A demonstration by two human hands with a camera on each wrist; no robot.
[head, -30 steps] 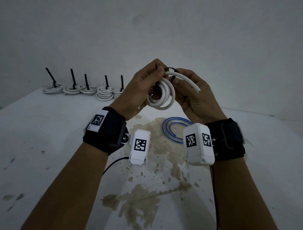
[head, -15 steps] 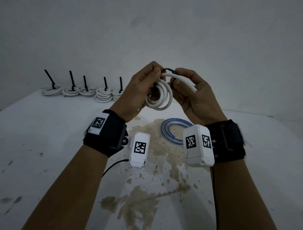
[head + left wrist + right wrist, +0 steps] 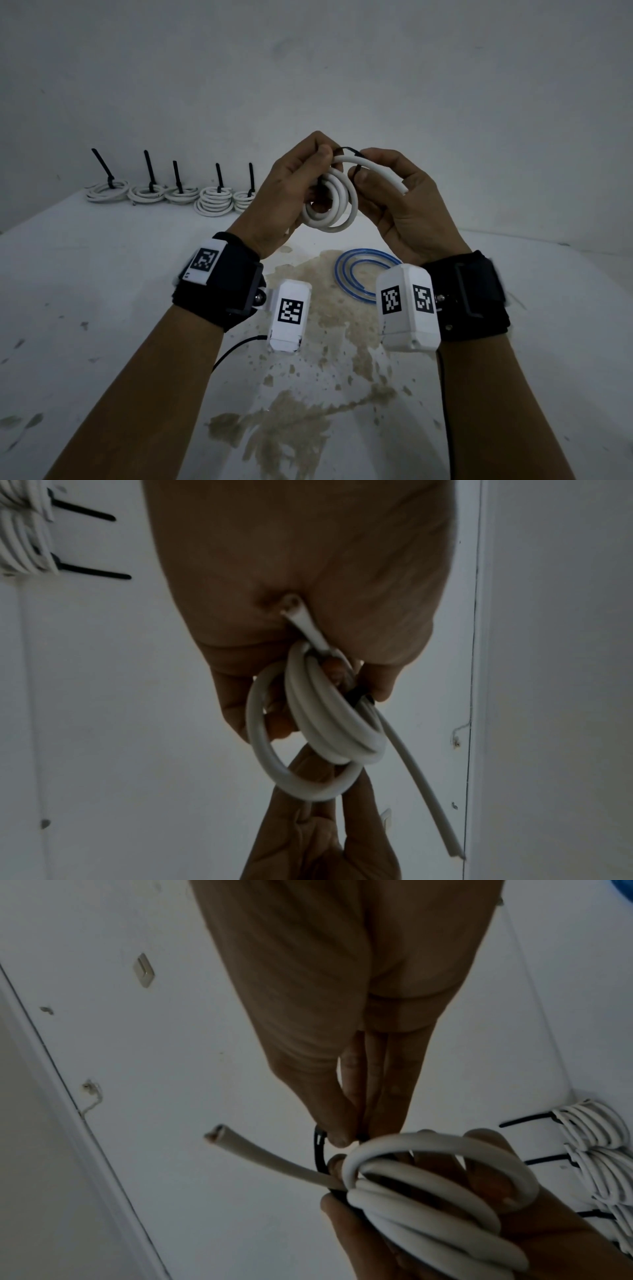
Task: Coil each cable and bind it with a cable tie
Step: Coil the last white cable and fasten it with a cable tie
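Both hands are raised above the table and hold a coiled white cable (image 3: 329, 209) (image 3: 329, 723) (image 3: 428, 1199). My left hand (image 3: 291, 192) grips the top of the coil, fingers curled round its loops. A black cable tie (image 3: 349, 152) (image 3: 320, 1153) (image 3: 356, 695) loops over the coil's top. My right hand (image 3: 387, 192) pinches that tie between thumb and fingers (image 3: 342, 1131). One free cable end (image 3: 394, 180) (image 3: 219, 1137) sticks out to the right, across the right palm. The coil hides most of the tie.
Several tied white coils (image 3: 171, 195) with upright black tie tails stand in a row at the table's far left. A blue cable coil (image 3: 363, 277) lies on the stained white table (image 3: 102, 308) below my hands. A wall stands close behind.
Both hands have shifted slightly, and the right thumb and fingers have closed nearer the coil's top on the tie. The coil stays in the left hand.
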